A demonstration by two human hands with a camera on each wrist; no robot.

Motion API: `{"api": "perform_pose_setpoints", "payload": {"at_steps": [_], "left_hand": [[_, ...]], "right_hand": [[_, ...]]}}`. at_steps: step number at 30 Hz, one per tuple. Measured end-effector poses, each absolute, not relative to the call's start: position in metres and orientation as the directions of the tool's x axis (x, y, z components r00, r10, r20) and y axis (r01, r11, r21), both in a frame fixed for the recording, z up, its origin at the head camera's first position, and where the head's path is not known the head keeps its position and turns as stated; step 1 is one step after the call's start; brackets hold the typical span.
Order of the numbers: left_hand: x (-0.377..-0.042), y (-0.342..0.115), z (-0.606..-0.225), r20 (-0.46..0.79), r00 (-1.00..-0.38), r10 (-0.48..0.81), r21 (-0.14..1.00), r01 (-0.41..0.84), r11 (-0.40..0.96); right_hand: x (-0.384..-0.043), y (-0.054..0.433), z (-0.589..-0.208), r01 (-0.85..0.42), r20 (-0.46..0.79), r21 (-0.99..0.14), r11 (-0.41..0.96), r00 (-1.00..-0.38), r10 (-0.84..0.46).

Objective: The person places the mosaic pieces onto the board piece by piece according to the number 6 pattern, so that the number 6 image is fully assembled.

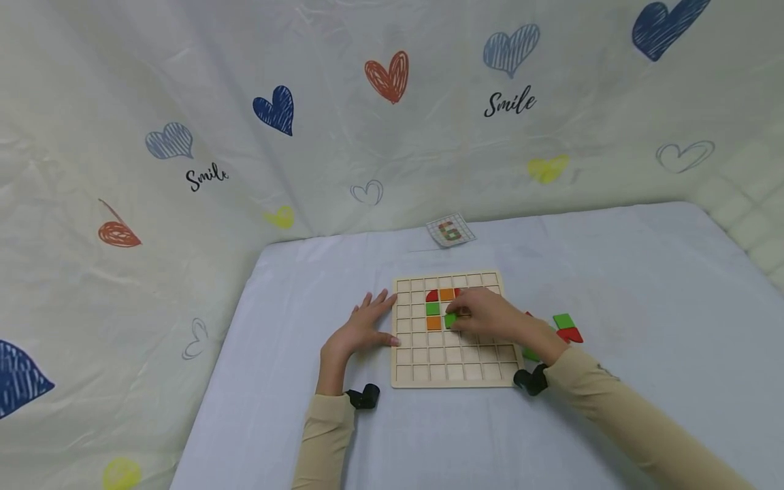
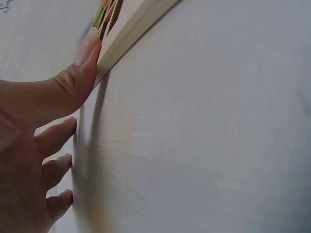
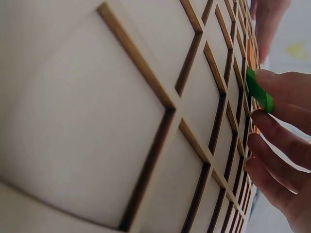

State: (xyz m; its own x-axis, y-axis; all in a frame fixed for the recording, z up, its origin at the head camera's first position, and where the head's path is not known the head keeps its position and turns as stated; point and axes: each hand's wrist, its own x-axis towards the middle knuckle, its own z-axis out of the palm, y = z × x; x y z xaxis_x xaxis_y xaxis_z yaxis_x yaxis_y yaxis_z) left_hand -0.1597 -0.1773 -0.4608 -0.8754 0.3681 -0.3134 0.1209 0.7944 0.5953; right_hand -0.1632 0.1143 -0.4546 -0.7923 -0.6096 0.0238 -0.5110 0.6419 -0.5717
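Note:
A wooden grid board [image 1: 416, 374] lies on the table. My left hand [image 1: 361, 325] is spread at its left edge; in the left wrist view the thumb [image 2: 86, 56] touches the board's rim. My right hand [image 1: 490, 314] pinches a green tile [image 1: 450, 320] over the grid; the right wrist view shows this green tile [image 3: 259, 91] tilted between thumb and fingers. In the grid sit a red rounded tile [image 1: 432, 296], an orange tile [image 1: 447, 294], a green square tile [image 1: 433, 309] and a lower orange tile [image 1: 433, 323]. Another red piece is partly hidden by the right hand.
Loose tiles lie right of the board, including a green tile [image 1: 563, 321] and a red tile [image 1: 570, 335]; others are partly behind the right wrist. A pattern card [image 1: 450, 231] lies at the table's back edge. A heart-printed curtain [image 1: 331, 156] hangs behind.

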Motion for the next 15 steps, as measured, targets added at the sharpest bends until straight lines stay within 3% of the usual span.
{"api": "perform_pose_setpoints", "payload": {"at_steps": [15], "left_hand": [[-0.1614,-0.1779,-0.4639,-0.320,-0.872,0.370,0.595,0.119,0.795]], "right_hand": [[-0.1622,0.1051,-0.4571,-0.544,0.029,-0.502,0.672,-0.787,-0.616]]}}
